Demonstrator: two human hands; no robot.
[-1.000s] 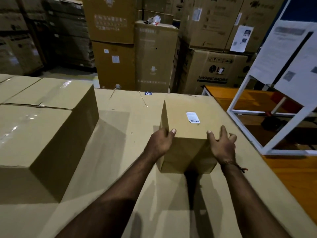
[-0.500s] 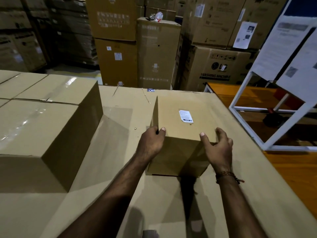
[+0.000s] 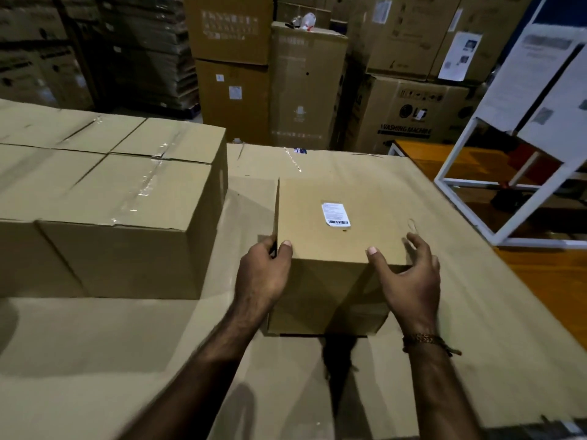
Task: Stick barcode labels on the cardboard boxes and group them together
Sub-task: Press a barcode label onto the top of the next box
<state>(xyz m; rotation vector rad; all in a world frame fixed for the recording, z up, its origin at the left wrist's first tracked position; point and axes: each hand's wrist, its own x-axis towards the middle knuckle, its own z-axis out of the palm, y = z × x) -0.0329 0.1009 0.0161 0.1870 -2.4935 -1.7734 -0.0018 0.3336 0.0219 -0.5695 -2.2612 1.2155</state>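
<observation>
Box [image 3: 336,236] is set on the cardboard-covered desk [image 3: 476,328], right of the taped boxes [image 3: 127,198]; label [image 3: 336,213] is stuck on top; its near-left corner is gripped by left hand [image 3: 263,277]; right hand [image 3: 409,281] is held at the near-right corner, fingers [image 3: 419,246] spread.

Dim warehouse: stacked cartons [image 3: 409,112] behind, white frame [image 3: 457,173] on orange floor [image 3: 540,281].

narrow gap between held box [image 3: 333,217] and grouped boxes [image 3: 127,201].
</observation>
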